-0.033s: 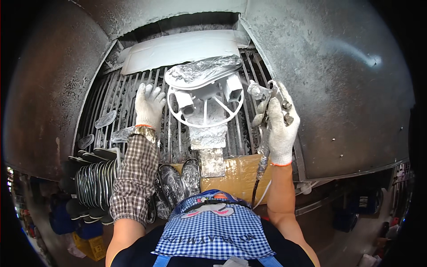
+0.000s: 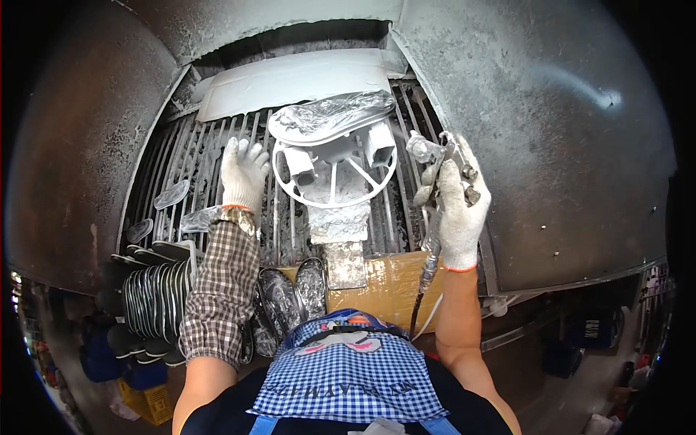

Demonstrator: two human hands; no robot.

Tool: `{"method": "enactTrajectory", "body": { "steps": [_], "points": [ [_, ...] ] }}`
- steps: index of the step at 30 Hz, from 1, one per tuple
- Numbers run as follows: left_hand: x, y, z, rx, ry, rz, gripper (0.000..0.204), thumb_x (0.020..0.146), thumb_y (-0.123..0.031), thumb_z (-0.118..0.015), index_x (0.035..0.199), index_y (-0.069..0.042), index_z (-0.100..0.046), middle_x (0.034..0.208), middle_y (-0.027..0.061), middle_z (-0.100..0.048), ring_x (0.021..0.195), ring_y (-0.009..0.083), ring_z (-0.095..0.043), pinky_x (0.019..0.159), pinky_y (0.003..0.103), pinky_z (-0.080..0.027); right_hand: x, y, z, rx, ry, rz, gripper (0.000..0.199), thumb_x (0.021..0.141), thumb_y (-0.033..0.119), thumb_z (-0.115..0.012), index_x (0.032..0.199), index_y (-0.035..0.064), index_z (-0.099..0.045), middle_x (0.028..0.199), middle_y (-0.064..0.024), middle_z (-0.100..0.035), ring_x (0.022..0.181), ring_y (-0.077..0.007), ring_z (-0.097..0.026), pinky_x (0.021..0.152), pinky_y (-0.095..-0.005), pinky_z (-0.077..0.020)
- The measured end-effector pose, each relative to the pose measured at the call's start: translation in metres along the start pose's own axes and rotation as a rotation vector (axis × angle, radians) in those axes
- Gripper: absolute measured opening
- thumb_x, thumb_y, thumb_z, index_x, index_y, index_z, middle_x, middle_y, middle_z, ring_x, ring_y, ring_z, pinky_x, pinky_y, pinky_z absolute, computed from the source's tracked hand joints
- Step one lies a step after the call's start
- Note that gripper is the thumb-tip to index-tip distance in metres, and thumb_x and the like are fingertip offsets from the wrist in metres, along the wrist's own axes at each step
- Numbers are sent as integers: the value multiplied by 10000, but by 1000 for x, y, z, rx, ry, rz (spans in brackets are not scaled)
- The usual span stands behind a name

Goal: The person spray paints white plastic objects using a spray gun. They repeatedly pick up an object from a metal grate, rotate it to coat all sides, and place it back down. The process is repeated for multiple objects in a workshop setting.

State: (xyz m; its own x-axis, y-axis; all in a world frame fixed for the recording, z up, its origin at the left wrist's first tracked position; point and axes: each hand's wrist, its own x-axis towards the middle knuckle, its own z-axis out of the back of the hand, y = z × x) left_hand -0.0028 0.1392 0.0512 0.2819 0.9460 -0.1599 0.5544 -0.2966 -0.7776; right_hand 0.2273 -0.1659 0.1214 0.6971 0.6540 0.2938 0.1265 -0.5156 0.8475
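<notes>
Left grip (image 2: 245,174): unclenched.
Right grip (image 2: 461,199): around grey metal spray gun (image 2: 429,151).
White film-wrapped sole (image 2: 330,117): likely light, slippery; edge hold.

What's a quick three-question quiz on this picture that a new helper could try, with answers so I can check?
1. Which hand holds the spray gun?
2. True or false: the left hand is bare.
3. Fill in: the plastic-covered piece sits on a white stand shaped like a ____.

Key:
1. The right hand.
2. False; it wears a pale glove.
3. Wheel.
</notes>
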Motion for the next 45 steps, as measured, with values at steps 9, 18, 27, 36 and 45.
{"method": "enactTrajectory", "body": {
  "steps": [9, 18, 27, 36, 45],
  "points": [
    [-85, 70, -4, 61, -277, 169, 283, 1064, -272, -541, 1186, -21, -590, 1489, 266, -531, 1439, 408, -473, 1251, 537, -337, -22, 8, -1, -238, -23, 91, 558, 1089, 175, -644, 1569, -38, -454, 900, -30, -650, 713, -54, -598, 622, -209, -524],
    [-136, 126, -14, -213, 90, 333, 448, 1007, -254, -585, 1342, 38, -525, 1316, 270, -624, 1245, 463, -617, 1103, 566, -515, -33, -2, -12, -283, 132, 62, 548, 1070, 128, -633, 1558, -57, -466, 981, -58, -691, 811, -76, -640, 689, -236, -546],
    [-134, 107, -11, -246, 118, 322, 468, 1042, -289, -541, 1362, 52, -528, 1433, 323, -575, 1343, 488, -573, 1161, 601, -470, -31, 16, -3, -59, -6, -19, 555, 1069, 113, -661, 1556, -59, -458, 925, -37, -664, 737, -57, -599, 664, -216, -525],
    [-135, 85, -9, -239, 123, 302, 488, 1038, -300, -541, 1355, 71, -547, 1393, 315, -614, 1288, 464, -626, 1118, 575, -521, -33, 24, 11, -83, -42, 24, 588, 1081, 139, -652, 1585, -52, -415, 975, -45, -663, 794, -56, -602, 676, -212, -538],
    [-119, 70, 17, -196, 144, 237, 472, 1054, -350, -535, 1291, 52, -605, 1360, 291, -644, 1219, 428, -668, 1040, 537, -564, -53, 37, 10, -85, 1, -52, 564, 1084, 150, -641, 1570, -56, -442, 988, -47, -668, 807, -61, -600, 693, -211, -526]
  ]
}}
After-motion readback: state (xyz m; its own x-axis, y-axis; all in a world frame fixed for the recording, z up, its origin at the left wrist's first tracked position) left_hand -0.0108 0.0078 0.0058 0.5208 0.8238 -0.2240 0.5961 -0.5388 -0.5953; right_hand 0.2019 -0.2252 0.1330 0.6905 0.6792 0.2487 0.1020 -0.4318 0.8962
